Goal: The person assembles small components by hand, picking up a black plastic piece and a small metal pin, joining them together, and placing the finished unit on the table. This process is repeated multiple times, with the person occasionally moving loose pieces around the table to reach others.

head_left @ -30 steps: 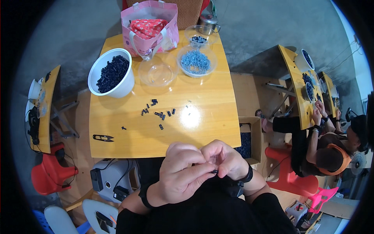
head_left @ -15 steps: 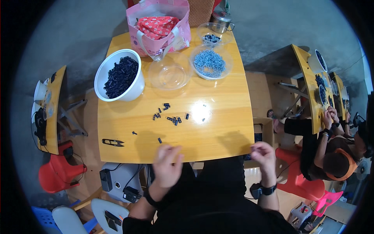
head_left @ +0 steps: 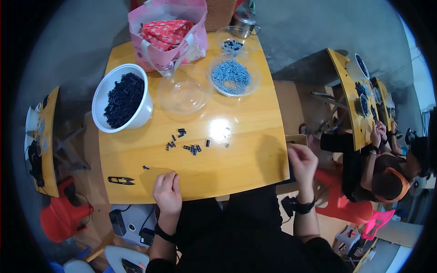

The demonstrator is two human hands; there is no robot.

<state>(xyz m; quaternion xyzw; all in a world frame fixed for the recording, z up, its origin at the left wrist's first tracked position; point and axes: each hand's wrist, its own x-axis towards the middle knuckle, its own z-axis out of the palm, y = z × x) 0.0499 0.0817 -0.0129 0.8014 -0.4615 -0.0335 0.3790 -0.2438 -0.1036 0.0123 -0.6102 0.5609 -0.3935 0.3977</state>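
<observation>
My left hand (head_left: pixel 167 193) is at the table's near edge, thumb and fingertips pinched together where a small black plastic piece lay. That piece is now hidden by the fingers. Just past the table's right edge, my right hand (head_left: pixel 303 164) is closed in a pinch; whatever its fingertips hold is too small to make out. Several loose black plastic pieces (head_left: pixel 192 149) lie scattered mid-table, with a lone black piece (head_left: pixel 145 167) left of them. Black thread snips (head_left: pixel 121 180) rest near the left edge. Two tiny metal bits (head_left: pixel 227 145) lie right of the loose pieces.
A white tub (head_left: pixel 149 109) of black pieces stands at the left. Beside it are a clear empty bowl (head_left: pixel 184 109), a bowl of small silvery parts (head_left: pixel 232 75) and another clear bowl (head_left: pixel 220 36). Behind them stand a pink bag (head_left: pixel 150 57) and metal pot (head_left: pixel 243 22). A person (head_left: pixel 387 173) sits right.
The view has shifted, so the table sits lower and further left. My left hand has gone from loosely open to a pinch over the near black piece. My right hand stays raised at the right edge.
</observation>
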